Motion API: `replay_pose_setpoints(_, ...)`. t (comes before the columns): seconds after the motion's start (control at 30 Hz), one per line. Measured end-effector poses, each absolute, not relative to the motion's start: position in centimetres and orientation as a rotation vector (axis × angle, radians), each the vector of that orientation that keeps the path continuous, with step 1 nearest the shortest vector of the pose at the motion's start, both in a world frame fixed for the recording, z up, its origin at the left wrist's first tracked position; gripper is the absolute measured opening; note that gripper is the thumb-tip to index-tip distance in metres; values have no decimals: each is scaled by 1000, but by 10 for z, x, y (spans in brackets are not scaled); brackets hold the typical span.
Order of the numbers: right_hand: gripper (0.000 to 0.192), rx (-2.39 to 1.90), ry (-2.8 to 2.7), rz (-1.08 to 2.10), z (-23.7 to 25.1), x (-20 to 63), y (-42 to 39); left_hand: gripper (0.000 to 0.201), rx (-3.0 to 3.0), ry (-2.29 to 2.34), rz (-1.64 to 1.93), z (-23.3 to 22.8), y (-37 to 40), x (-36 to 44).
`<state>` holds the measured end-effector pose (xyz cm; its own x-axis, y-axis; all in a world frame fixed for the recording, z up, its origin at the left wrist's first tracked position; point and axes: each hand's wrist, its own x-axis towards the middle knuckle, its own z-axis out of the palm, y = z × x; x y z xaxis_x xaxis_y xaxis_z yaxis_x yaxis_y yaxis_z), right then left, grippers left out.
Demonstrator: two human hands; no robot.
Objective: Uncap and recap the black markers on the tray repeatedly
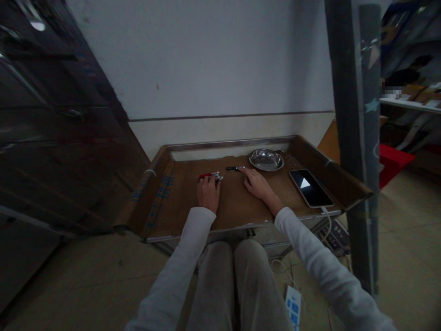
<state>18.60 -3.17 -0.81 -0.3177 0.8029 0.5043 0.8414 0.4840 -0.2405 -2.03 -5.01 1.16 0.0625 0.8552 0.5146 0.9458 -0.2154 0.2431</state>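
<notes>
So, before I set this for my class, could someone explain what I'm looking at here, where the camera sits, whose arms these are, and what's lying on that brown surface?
There is no machine here. The single picture comes from a camera worn on a person's head, looking down past their knees at their own two bare hands. The left hand rests at a small red-handled metal tool; whether its grip closes on the tool is unclear. The right hand lies flat, fingertips touching a small dark-handled metal tool. Both lie on a brown cardboard-lined tray table. Also on it are a round shiny metal dish and a dark smartphone with a lit screen.
</notes>
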Motion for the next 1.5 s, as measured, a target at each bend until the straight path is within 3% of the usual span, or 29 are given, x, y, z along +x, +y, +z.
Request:
replay_pose_setpoints(0.27, 36, -1408, -2204, -164, -11, 187, -20, 16, -2148, -1951, -803, 6, -48, -17)
replay_pose_setpoints(0.57, 43, -1473, -2217, -207, -19, 187, -17, 15, -2098, -1887, -813, 2, -41, -14)
replay_pose_setpoints(1.1, 38, -1430, -2172, -172, -17, 188, -16, 10, -2239, -1832, -756, 4, -37, -17)
replay_pose_setpoints(1.33, 41, -1404, -2177, -163, -17, 189, -16, 17, -2317, -1646, -1473, 29, -31, -25)
replay_pose_setpoints(1.5, 42, -1404, -2174, -166, -18, 189, -15, 12, -2473, -1596, -1542, 37, -29, -33)
